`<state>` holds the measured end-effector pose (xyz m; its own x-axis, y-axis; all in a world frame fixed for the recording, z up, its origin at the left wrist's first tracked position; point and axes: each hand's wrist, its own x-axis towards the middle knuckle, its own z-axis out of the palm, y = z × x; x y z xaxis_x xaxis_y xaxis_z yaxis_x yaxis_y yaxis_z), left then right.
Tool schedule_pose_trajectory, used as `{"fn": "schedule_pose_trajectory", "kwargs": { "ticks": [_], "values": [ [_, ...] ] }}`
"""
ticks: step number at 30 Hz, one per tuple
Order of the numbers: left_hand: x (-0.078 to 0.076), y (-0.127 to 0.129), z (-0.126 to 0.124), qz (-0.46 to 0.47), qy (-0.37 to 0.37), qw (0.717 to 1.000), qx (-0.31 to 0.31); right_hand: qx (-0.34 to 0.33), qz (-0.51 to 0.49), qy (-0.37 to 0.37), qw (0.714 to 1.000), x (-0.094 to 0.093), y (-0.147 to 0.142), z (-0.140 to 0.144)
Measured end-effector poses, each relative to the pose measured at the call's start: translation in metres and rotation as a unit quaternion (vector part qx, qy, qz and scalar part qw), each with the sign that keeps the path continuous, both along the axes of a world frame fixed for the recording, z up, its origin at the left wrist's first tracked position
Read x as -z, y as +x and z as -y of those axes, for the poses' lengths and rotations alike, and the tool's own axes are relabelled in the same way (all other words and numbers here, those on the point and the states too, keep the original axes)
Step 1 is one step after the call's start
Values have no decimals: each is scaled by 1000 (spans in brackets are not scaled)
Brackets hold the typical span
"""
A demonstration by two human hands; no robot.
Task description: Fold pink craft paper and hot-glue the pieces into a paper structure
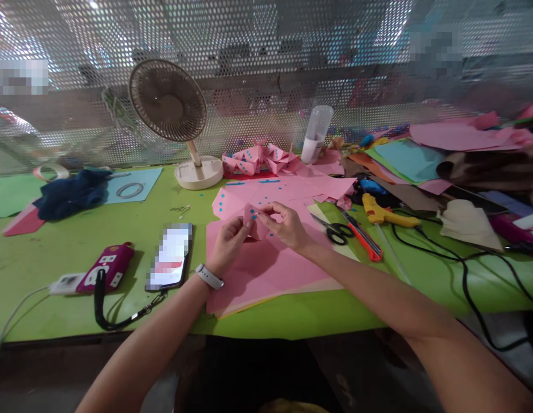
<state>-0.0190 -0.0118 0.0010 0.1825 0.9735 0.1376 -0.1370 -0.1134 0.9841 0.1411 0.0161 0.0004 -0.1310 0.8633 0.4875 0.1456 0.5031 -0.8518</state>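
We see both hands up over the green tabletop (120, 229), working one small folded pink paper piece w/ blue dots (251, 221). Left hand (228, 241), w/ a white-grey wristband (209, 277), has thumb & fingers closed on the piece's left edge; right hand (287, 226) pinches its upper right corner, fingertips pressed together on the paper. The piece is held in the air just above the stack of large pink paper sheets (266, 269) that lies flat at the table's near edge. We judge the step in hand as creasing or shaping a fold in that small piece; it looks partway, since the shape isn't closed yet. Next move, as we read it, calls for a firm pinch along the crease w/ the left hand steadying, so the thin paper doesn't tear or skew. Beyond the hands lie more pink sheets dotted blue (275, 192). Right of them: black-handled scissors (337, 230), an orange-red utility knife (363, 236) and a yellow glue gun (380, 213) w/ black cord. Left of the stack sits a smartphone (171, 256), near a magenta case (106, 267). A small beige desk fan (174, 112) stands at the back.
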Motion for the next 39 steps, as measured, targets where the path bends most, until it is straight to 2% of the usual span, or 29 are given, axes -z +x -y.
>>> {"fn": "schedule_pose_trajectory", "kwargs": {
  "ticks": [12, 25, 31, 35, 39],
  "values": [
    [4, -2, -2, 11, 6, 1000, 16, 29, 64, 39, 997, -1, 2, 1],
    [6, -4, -1, 43, -27, 999, 18, 42, 96, 67, 992, -1, 3, 3],
    [4, -1, -1, 23, -17, 1000, 5, 61, 135, 94, 984, -1, 3, 4],
    [5, -1, -2, 25, -12, 1000, -1, 61, 135, 88, 985, -2, 3, 6],
    [4, -1, -2, 17, -5, 1000, -5, 34, 80, 46, 995, -3, 2, 5]
  ]
}}
